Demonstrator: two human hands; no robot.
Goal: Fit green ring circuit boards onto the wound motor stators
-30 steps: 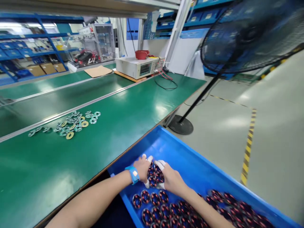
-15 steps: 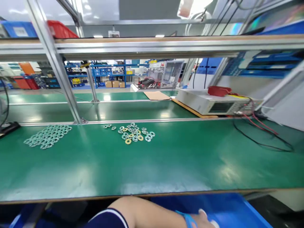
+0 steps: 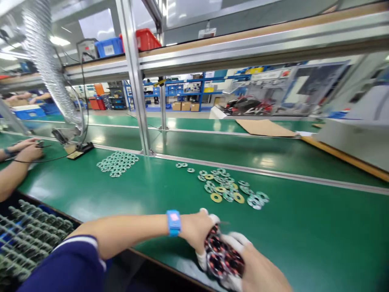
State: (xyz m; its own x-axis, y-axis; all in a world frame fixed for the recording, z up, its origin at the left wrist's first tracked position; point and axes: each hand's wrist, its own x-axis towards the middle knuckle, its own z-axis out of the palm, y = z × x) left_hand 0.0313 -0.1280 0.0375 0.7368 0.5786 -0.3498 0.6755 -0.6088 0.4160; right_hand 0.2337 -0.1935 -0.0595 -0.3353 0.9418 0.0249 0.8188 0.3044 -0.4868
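Near the table's front edge, my left hand (image 3: 199, 233) and my right hand (image 3: 253, 261) are closed around a cluster of round dark parts with copper-coloured spots (image 3: 223, 253). White coverings show on my fingertips, and a blue band is on my left wrist. Beyond my hands, a loose pile of silvery-green rings (image 3: 223, 178) lies on the green table (image 3: 164, 190), with several yellow rings (image 3: 238, 198) among them. Farther left, a flat group of similar rings (image 3: 118, 163) is laid out in close rows.
At the left, another person's hands (image 3: 30, 151) work beside a black-based stand (image 3: 80, 150) under a silver hose (image 3: 50, 61). Racked ring-like parts (image 3: 30, 239) stand at lower left. A metal post (image 3: 136, 81) rises from the table's rear rail.
The view has swung left. My hand that was low over the blue bin is now above the table, and both hands are in view holding the round dark parts.
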